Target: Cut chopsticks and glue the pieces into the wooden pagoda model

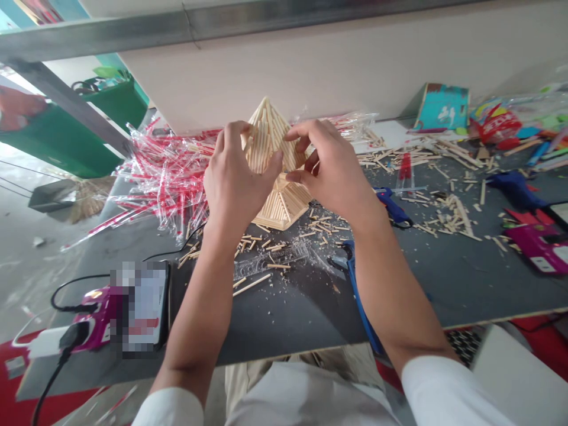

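Observation:
A model made of pale wooden sticks stands on the grey table, with a pointed, cone-like upper part (267, 133) above a wider angular base (284, 207). My left hand (237, 171) is at the left side of the upper part, its fingers curved and its thumb apart in front. On the right side, my right hand (331, 163) has its fingers bent around the edge of the same part. The palms and some fingertips hide where the hands meet the sticks.
Red-and-clear plastic wrappers (168, 177) lie left of the model. Near the front left are a phone (146, 307) and a purple power strip (100, 316). Blue cutters (355, 284) lie by my right forearm, a blue glue gun (390, 204) behind it. Stick scraps (452, 216) litter the right.

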Action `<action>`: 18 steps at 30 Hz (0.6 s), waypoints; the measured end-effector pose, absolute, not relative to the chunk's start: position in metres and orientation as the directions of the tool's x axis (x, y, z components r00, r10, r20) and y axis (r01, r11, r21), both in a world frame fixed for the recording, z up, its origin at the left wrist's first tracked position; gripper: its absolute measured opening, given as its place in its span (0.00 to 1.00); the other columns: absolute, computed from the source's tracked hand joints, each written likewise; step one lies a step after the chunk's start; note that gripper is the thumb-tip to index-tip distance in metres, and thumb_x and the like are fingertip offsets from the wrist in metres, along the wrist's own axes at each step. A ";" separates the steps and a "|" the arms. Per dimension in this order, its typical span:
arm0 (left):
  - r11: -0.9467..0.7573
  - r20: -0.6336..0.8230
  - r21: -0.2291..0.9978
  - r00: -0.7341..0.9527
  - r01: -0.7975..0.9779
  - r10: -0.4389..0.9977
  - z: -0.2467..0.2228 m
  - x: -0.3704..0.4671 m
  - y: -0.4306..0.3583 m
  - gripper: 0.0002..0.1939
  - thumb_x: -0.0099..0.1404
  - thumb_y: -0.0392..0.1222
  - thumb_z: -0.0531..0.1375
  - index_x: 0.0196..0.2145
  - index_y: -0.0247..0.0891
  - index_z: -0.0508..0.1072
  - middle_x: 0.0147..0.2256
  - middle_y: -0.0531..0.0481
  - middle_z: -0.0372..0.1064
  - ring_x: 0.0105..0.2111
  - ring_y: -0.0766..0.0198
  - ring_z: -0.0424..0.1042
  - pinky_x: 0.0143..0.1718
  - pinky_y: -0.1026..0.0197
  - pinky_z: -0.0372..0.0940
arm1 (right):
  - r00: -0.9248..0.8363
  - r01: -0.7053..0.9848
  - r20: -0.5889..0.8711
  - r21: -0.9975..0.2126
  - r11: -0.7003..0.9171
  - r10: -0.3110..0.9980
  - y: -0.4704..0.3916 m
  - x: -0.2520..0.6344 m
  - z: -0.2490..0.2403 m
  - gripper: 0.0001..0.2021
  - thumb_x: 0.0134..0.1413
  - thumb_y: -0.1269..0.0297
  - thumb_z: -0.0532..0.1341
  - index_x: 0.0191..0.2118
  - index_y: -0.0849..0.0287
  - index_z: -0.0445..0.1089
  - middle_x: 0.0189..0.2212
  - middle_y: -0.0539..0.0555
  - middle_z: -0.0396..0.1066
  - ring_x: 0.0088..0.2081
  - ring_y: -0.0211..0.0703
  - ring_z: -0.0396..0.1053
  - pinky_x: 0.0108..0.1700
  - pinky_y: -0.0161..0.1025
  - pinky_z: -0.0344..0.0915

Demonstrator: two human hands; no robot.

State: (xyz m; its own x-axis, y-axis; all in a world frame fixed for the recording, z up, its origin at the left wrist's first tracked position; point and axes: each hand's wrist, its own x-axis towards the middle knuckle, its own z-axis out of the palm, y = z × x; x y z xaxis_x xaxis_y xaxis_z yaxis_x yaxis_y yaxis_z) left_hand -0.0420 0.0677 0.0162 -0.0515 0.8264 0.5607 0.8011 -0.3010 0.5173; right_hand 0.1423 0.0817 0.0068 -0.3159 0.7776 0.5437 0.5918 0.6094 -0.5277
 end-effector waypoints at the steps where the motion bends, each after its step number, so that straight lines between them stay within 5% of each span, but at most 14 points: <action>1: -0.303 0.560 0.520 -0.052 0.799 0.827 0.016 -0.042 0.068 0.22 0.65 0.59 0.63 0.52 0.51 0.66 0.56 0.46 0.72 0.58 0.43 0.71 0.56 0.41 0.71 | -0.318 0.592 0.544 -0.526 0.611 0.776 0.082 0.142 0.007 0.23 0.59 0.63 0.69 0.58 0.46 0.64 0.51 0.58 0.67 0.43 0.53 0.72 0.45 0.54 0.76; 18: -0.273 0.513 0.569 -0.076 0.776 0.855 0.019 -0.040 0.066 0.22 0.65 0.55 0.63 0.54 0.50 0.66 0.58 0.44 0.70 0.61 0.42 0.68 0.58 0.39 0.68 | -0.295 0.598 0.576 -0.511 0.618 0.762 0.080 0.141 0.009 0.26 0.53 0.73 0.70 0.56 0.50 0.68 0.50 0.55 0.70 0.40 0.48 0.73 0.45 0.48 0.74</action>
